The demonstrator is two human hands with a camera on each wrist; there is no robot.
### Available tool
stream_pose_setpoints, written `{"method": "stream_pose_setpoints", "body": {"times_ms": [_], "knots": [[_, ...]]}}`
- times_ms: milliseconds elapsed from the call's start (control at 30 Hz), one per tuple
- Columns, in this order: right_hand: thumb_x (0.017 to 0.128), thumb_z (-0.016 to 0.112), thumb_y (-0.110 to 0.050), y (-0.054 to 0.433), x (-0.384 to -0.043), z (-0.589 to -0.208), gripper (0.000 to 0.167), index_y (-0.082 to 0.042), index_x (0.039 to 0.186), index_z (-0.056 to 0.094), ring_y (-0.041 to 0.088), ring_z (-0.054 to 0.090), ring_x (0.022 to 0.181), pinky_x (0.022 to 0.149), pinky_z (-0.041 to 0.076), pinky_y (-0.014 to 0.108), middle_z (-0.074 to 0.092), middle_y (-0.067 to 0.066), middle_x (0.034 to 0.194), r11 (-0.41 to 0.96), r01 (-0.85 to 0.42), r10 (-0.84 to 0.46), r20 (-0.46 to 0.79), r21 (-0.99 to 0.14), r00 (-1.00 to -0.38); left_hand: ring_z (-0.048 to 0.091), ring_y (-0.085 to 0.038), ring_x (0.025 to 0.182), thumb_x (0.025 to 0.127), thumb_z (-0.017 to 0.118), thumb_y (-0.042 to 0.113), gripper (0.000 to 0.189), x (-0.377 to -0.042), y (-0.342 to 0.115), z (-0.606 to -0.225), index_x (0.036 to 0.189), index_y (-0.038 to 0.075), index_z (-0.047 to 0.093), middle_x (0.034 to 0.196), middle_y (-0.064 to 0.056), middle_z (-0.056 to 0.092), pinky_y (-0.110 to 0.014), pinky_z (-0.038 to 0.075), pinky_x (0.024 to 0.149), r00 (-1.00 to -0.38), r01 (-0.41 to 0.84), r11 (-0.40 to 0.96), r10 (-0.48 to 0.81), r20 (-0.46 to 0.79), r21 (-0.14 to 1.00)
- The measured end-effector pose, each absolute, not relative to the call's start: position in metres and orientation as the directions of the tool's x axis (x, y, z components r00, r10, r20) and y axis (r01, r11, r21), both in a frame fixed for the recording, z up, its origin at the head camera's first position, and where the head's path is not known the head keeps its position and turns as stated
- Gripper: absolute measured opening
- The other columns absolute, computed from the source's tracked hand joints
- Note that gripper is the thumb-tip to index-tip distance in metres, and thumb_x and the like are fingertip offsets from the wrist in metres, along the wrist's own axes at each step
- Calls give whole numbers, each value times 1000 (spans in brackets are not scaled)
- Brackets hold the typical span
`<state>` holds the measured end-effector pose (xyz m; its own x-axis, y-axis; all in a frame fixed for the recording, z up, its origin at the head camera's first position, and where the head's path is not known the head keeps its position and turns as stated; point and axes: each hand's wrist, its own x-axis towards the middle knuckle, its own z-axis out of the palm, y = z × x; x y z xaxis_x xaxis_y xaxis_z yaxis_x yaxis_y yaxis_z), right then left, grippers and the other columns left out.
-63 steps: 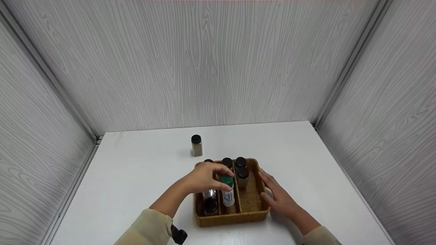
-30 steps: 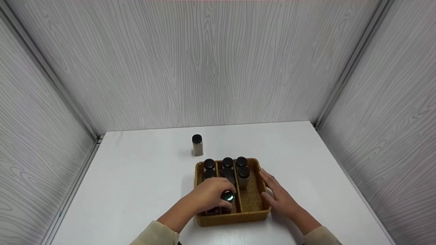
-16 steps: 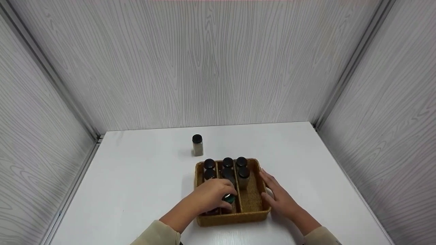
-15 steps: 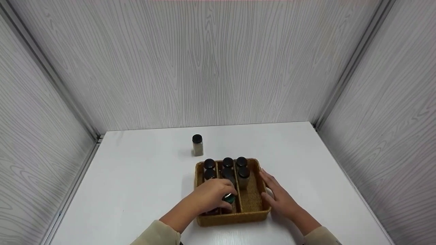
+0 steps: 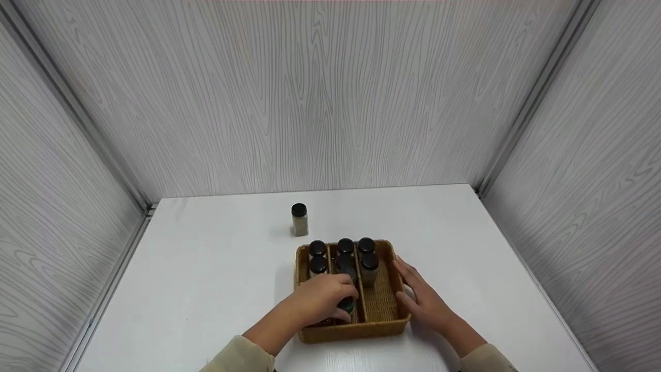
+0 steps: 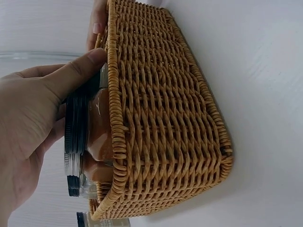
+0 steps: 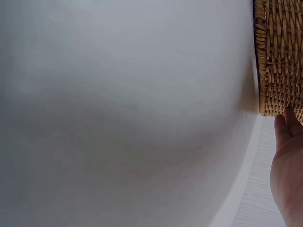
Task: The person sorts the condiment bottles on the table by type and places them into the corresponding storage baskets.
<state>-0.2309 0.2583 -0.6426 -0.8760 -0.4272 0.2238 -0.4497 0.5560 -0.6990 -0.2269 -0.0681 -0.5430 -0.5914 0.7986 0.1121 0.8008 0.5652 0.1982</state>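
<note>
A brown wicker basket [image 5: 356, 331] with three long compartments stands on the white table. My left hand [image 5: 323, 297] pinches the green cap of a spice jar [image 5: 346, 305] low in the front of the middle compartment; the jar's body is mostly hidden. In the left wrist view, the left thumb tip is at the basket rim, beside a jar of orange-brown contents [image 6: 100, 125]. My right hand [image 5: 423, 300] rests along the basket's right side with straight fingers [image 7: 282, 130] on the outer wall and the thumb at the rim.
Black-capped jars fill the back of the left [image 5: 317, 248], middle [image 5: 345, 246] and right [image 5: 366, 245] compartments. Another black-capped jar [image 5: 299, 219] stands upright on the table [image 5: 217, 268] behind the basket. Pale wood-grain panels [image 5: 310, 103] enclose the table at the back and sides.
The left hand has lowered the green-capped jar into the front of the middle compartment, from a raised position where its white label showed. The right hand stays against the basket.
</note>
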Motion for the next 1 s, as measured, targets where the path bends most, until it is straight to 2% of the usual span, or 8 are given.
{"method": "stream_pose_setpoints", "body": {"times_ms": [233, 533, 867, 1000], "knots": [[110, 63, -16, 259, -232, -643, 74, -13, 174, 26, 32, 31, 165, 123, 48, 56, 23, 6, 183, 548, -464, -430, 242, -696, -870, 75, -13, 99, 84, 91, 43, 43, -228, -66, -541, 119, 20, 80, 116, 5, 73, -26, 64, 87, -575, 813, 555, 813, 95, 174], [109, 64, -17, 260, -233, -644, 75, -13, 174, 26, 30, 29, 166, 124, 48, 55, 23, 6, 183, 557, -465, -434, 236, -688, -869, 75, -16, 118, 87, 90, 42, 48, -230, -70, -543, 126, 17, 80, 128, 2, 76, -29, 62, 103, -547, 831, 524, 829, 112, 186], [110, 63, -19, 259, -232, -642, 75, -15, 174, 24, 28, 27, 168, 125, 45, 59, 21, 3, 184, 578, -440, -425, 206, -688, -881, 76, -14, 118, 88, 89, 41, 45, -233, -75, -535, 125, 16, 81, 125, 4, 80, -29, 61, 106, -526, 841, 485, 837, 153, 241], [111, 63, -20, 258, -232, -642, 75, -16, 174, 24, 28, 26, 168, 126, 44, 60, 20, 2, 184, 584, -434, -421, 201, -685, -884, 77, -13, 112, 87, 89, 44, 42, -236, -81, -528, 118, 16, 82, 118, 4, 81, -28, 62, 102, -512, 854, 463, 830, 220, 239]]}}
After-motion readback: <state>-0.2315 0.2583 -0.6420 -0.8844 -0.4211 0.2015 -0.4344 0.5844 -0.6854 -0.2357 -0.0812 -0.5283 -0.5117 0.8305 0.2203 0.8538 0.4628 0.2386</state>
